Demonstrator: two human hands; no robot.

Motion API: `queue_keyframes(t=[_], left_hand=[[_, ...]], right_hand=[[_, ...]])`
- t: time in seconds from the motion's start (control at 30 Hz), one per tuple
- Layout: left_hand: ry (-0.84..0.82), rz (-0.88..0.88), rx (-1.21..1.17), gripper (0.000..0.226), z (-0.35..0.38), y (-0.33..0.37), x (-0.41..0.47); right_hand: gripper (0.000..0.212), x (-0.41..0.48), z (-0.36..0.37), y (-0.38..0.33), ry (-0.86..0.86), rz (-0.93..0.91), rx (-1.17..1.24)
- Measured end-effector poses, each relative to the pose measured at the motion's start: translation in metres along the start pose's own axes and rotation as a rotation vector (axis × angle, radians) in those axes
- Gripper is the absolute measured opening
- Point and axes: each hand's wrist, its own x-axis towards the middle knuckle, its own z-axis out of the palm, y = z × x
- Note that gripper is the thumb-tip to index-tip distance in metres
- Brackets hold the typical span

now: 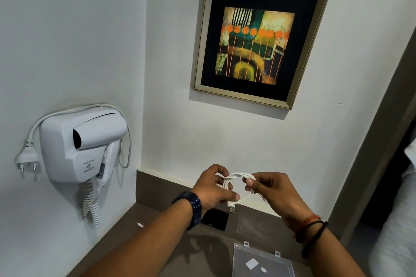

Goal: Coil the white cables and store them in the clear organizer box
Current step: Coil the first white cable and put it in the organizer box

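A white cable (239, 176) is wound into a small loop in the air above the brown counter (144, 238). My left hand (213, 189) pinches the loop's left side, and my right hand (273, 191) grips its right side. The cable's USB plug (231, 207) dangles below the loop. The clear organizer box (263, 263) lies on the counter near the bottom edge, below my right forearm, with small white pieces inside it.
A white wall-mounted hair dryer (83, 144) with a coiled cord and loose plug hangs at the left. A framed picture (258, 42) hangs on the wall ahead. A black square (215, 219) and a small white connector (139, 224) lie on the counter.
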Motion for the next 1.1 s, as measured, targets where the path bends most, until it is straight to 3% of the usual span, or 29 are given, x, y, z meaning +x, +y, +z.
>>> queue_keyframes(t=[0.2,0.43,0.7,0.77,0.9,1.1], left_hand=[[0.012,0.057,0.178,0.041,0.002,-0.007,-0.001],[-0.057,0.083,0.231,0.042,0.023,-0.034,-0.005],[-0.112,-0.001,0.206,0.041,0.059,-0.110,-0.020],[-0.129,-0.057,0.208,0.042,0.067,-0.133,-0.024],[-0.132,-0.160,0.195,0.042,0.079,-0.182,-0.032],[-0.125,-0.346,0.184,0.042,0.097,-0.257,-0.040]], right_hand=[[0.006,-0.002,-0.005,0.014,0.145,0.059,-0.017],[0.007,-0.012,-0.010,0.048,0.198,0.241,-0.117],[0.011,-0.049,0.003,0.127,0.217,0.427,-0.419],[0.012,-0.060,0.009,0.148,0.203,0.518,-0.381],[0.021,-0.086,0.021,0.186,0.158,0.698,-0.050],[0.018,-0.120,0.043,0.247,0.176,0.780,-0.050]])
